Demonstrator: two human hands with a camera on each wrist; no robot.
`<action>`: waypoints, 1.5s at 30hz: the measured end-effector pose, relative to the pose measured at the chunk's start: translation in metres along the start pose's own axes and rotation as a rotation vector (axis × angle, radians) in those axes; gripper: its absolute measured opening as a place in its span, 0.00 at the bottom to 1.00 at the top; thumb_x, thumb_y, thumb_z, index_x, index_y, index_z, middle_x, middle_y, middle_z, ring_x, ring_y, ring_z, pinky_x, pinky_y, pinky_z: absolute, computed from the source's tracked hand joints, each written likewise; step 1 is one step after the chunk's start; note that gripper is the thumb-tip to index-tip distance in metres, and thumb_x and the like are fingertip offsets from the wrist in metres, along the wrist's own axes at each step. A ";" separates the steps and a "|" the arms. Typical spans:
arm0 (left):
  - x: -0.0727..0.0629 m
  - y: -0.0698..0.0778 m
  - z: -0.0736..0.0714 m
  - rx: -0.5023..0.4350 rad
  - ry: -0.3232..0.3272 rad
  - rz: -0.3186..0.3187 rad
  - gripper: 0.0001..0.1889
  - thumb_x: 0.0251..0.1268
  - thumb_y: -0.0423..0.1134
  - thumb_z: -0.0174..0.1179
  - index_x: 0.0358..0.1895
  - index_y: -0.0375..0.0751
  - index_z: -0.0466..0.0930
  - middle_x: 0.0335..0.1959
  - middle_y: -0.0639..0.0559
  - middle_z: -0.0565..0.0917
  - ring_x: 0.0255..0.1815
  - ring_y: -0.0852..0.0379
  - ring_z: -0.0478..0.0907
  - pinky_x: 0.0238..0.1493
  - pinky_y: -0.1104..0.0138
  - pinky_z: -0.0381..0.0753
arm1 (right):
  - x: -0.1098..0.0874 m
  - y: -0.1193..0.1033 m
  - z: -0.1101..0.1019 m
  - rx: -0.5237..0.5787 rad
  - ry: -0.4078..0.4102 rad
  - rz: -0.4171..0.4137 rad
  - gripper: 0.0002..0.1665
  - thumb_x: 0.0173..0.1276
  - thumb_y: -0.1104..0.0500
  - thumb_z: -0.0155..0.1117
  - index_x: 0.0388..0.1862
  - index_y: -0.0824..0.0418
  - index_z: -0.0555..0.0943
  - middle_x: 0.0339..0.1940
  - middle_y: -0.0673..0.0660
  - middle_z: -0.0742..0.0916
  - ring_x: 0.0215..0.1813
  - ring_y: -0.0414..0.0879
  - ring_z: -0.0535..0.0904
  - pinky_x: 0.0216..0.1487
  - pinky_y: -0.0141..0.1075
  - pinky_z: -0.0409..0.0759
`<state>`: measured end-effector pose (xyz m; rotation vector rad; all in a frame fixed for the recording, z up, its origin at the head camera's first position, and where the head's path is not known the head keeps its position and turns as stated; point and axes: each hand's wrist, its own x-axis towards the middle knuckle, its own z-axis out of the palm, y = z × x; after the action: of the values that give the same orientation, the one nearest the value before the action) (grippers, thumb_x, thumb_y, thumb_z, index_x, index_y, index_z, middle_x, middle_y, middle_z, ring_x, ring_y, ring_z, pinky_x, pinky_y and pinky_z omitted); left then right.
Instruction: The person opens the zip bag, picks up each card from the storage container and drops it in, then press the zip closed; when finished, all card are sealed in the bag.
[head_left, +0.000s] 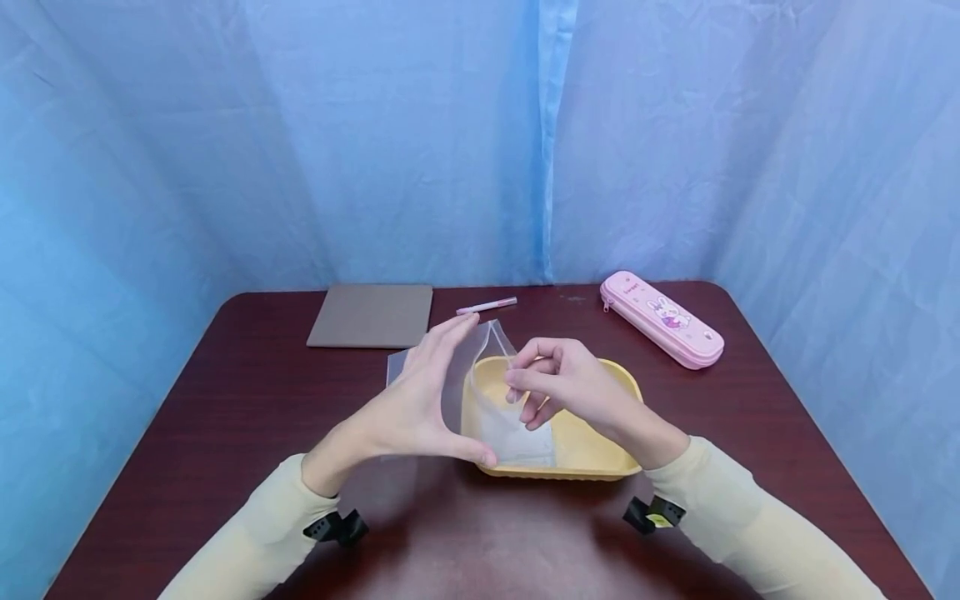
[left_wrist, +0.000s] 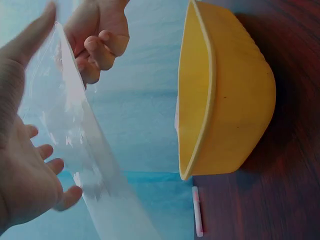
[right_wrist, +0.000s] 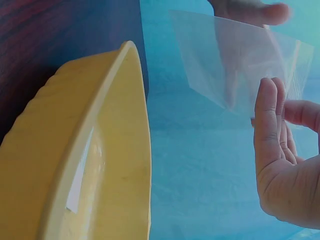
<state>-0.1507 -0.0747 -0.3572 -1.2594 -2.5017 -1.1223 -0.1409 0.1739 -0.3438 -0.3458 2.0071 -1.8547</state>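
A clear plastic bag (head_left: pixel 457 392) hangs upright over the left part of a yellow basket (head_left: pixel 592 433). The thumb and forefinger of my right hand (head_left: pixel 573 383) pinch the bag by its upper edge; the other fingers curl loosely below. My left hand (head_left: pixel 420 408) is spread wide at the bag's left side, thumb apart from the fingers. In the left wrist view the film of the bag (left_wrist: pixel 85 140) runs close to this hand; whether it touches cannot be told. Inside the basket, the right wrist view shows a flat white piece (right_wrist: pixel 80 175).
At the back left lies a flat grey-brown board or notebook (head_left: pixel 371 315). A pink-and-white pen (head_left: pixel 487 306) is beside it. The pink pencil case (head_left: pixel 662 320) with a rabbit picture lies at the back right. Blue curtains (head_left: pixel 420 150) surround the dark red table (head_left: pixel 247 400).
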 end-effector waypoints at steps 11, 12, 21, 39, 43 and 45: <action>0.005 0.008 0.008 0.142 -0.003 0.004 0.78 0.30 0.70 0.79 0.83 0.45 0.36 0.77 0.46 0.55 0.78 0.54 0.49 0.71 0.41 0.46 | 0.000 -0.001 0.008 -0.006 -0.017 -0.004 0.14 0.69 0.59 0.70 0.46 0.67 0.78 0.34 0.68 0.87 0.26 0.56 0.86 0.34 0.54 0.86; 0.005 0.008 0.008 0.141 -0.003 0.006 0.77 0.31 0.70 0.79 0.83 0.45 0.37 0.77 0.45 0.55 0.77 0.54 0.50 0.71 0.40 0.46 | 0.000 -0.001 0.008 -0.006 -0.017 -0.004 0.14 0.69 0.60 0.70 0.46 0.67 0.78 0.34 0.69 0.87 0.26 0.56 0.86 0.34 0.54 0.86; 0.005 0.002 0.011 0.061 0.036 0.015 0.62 0.40 0.61 0.77 0.79 0.46 0.50 0.73 0.51 0.61 0.72 0.56 0.57 0.68 0.44 0.53 | 0.000 0.005 0.010 0.010 -0.021 0.000 0.13 0.69 0.60 0.70 0.45 0.68 0.79 0.33 0.67 0.88 0.27 0.56 0.87 0.34 0.54 0.86; 0.005 -0.007 0.010 0.083 0.028 0.076 0.71 0.37 0.64 0.78 0.83 0.48 0.41 0.78 0.51 0.57 0.77 0.51 0.51 0.69 0.42 0.51 | 0.003 0.008 0.000 0.074 -0.041 -0.024 0.11 0.70 0.61 0.68 0.45 0.67 0.79 0.34 0.67 0.88 0.28 0.53 0.87 0.35 0.54 0.86; 0.003 -0.011 0.013 0.113 0.012 0.059 0.73 0.36 0.66 0.77 0.83 0.47 0.38 0.77 0.49 0.57 0.76 0.51 0.53 0.69 0.43 0.52 | 0.003 0.008 0.001 0.093 -0.064 -0.038 0.11 0.70 0.61 0.69 0.45 0.67 0.79 0.33 0.64 0.88 0.28 0.52 0.87 0.36 0.54 0.86; 0.002 -0.012 0.014 0.120 0.015 0.056 0.72 0.35 0.65 0.77 0.83 0.48 0.39 0.76 0.49 0.58 0.74 0.52 0.55 0.68 0.43 0.53 | 0.003 0.008 0.001 0.092 -0.061 -0.040 0.11 0.70 0.61 0.69 0.44 0.67 0.79 0.32 0.63 0.88 0.27 0.52 0.87 0.35 0.53 0.86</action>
<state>-0.1577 -0.0687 -0.3724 -1.2752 -2.4653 -0.9507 -0.1423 0.1721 -0.3522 -0.4144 1.8809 -1.9294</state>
